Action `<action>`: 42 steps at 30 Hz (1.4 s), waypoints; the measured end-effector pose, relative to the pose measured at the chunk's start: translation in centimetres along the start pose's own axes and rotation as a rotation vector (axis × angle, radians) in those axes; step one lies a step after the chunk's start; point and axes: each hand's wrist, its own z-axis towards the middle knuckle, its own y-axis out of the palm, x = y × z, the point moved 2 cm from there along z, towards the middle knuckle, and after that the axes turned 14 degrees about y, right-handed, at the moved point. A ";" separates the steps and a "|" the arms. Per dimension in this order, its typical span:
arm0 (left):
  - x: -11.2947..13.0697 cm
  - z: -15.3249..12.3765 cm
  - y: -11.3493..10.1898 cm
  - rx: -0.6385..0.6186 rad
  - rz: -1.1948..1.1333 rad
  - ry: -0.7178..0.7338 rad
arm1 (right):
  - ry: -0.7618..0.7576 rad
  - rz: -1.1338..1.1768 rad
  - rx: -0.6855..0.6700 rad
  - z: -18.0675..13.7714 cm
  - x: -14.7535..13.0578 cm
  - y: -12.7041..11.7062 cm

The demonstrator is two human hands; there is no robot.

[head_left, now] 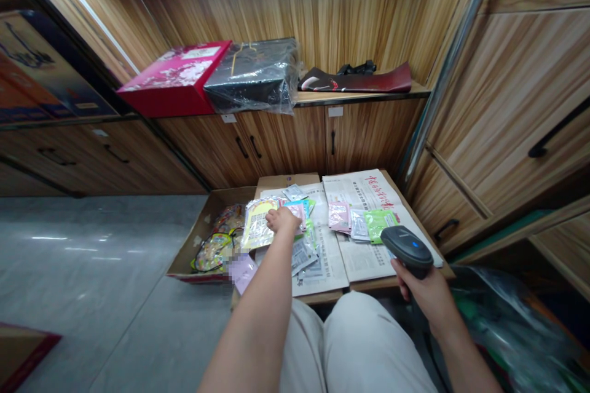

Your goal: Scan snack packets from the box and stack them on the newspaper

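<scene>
My left hand [282, 219] reaches forward onto a pile of small foil sachets [302, 245] spread over newspaper [369, 193]. Its fingers are closed on a silvery-yellow packet [257, 224] at the pile's left edge. My right hand [426, 291] grips a dark handheld barcode scanner [406, 247] with a blue light, its head aimed at the papers. A separate small group of pink, white and green sachets [362, 222] lies on the right sheet of newspaper, just ahead of the scanner.
An open cardboard box [191, 248] of colourful packets sits to the left. Wooden cabinets [286, 141] stand behind, with a shelf holding a red gift box [175, 79] and a plastic-wrapped dark box [253, 76]. Crinkled plastic bags [511, 325] lie at my right. My knees [350, 344] are below.
</scene>
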 end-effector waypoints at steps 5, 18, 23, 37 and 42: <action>0.0 0.2 0.1 -0.040 0.016 -0.063 | 0.013 0.000 0.002 -0.1 -0.2 0.1; -0.7 0.7 -0.4 0.018 -0.121 -0.066 | -0.004 0.016 0.008 0.6 0.4 0.0; -0.4 1.8 -1.2 0.029 -0.319 0.070 | 0.000 0.038 0.009 0.6 0.3 0.0; 8.3 -1.5 3.3 -0.176 -1.321 0.147 | -0.024 -0.029 -0.093 0.5 -0.5 2.2; 8.7 -1.5 4.0 -0.171 -1.340 0.193 | -0.011 -0.057 -0.076 0.9 -0.5 1.8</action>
